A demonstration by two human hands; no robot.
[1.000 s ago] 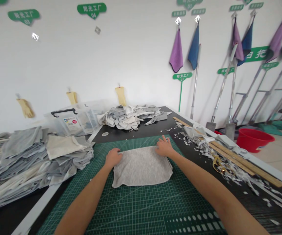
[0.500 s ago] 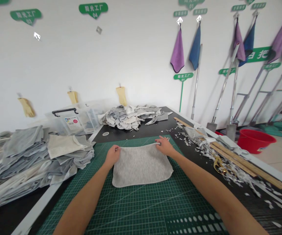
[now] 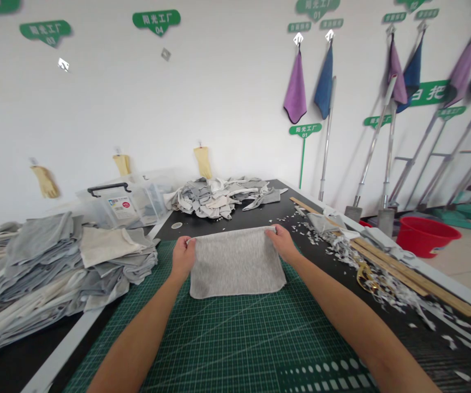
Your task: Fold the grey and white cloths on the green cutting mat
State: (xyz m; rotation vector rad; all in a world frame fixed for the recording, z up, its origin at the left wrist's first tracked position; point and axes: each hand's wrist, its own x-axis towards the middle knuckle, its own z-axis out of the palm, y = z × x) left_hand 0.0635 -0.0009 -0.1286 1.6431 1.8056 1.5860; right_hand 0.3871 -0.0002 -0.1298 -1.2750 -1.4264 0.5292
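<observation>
A light grey cloth [image 3: 237,265] is stretched between my two hands above the green cutting mat [image 3: 227,338]. My left hand [image 3: 184,255] pinches its upper left corner, and my right hand [image 3: 282,242] pinches the upper right corner. The top edge is pulled nearly straight, while the rest hangs down towards me, with its lower edge close to the mat. Whether that lower edge touches the mat is unclear.
Stacked grey and cream cloths [image 3: 47,267] lie at the left, before a clear plastic box [image 3: 118,207]. A scrap heap [image 3: 214,196] sits at the back. Wooden rulers [image 3: 411,273], gold-handled scissors [image 3: 366,277] and shreds lie right; a red bucket [image 3: 425,237] stands beyond.
Both hands have lifted the cloth's top edge, and its lower edge has moved away from me. The top edge is now straighter. My left hand has shifted slightly left.
</observation>
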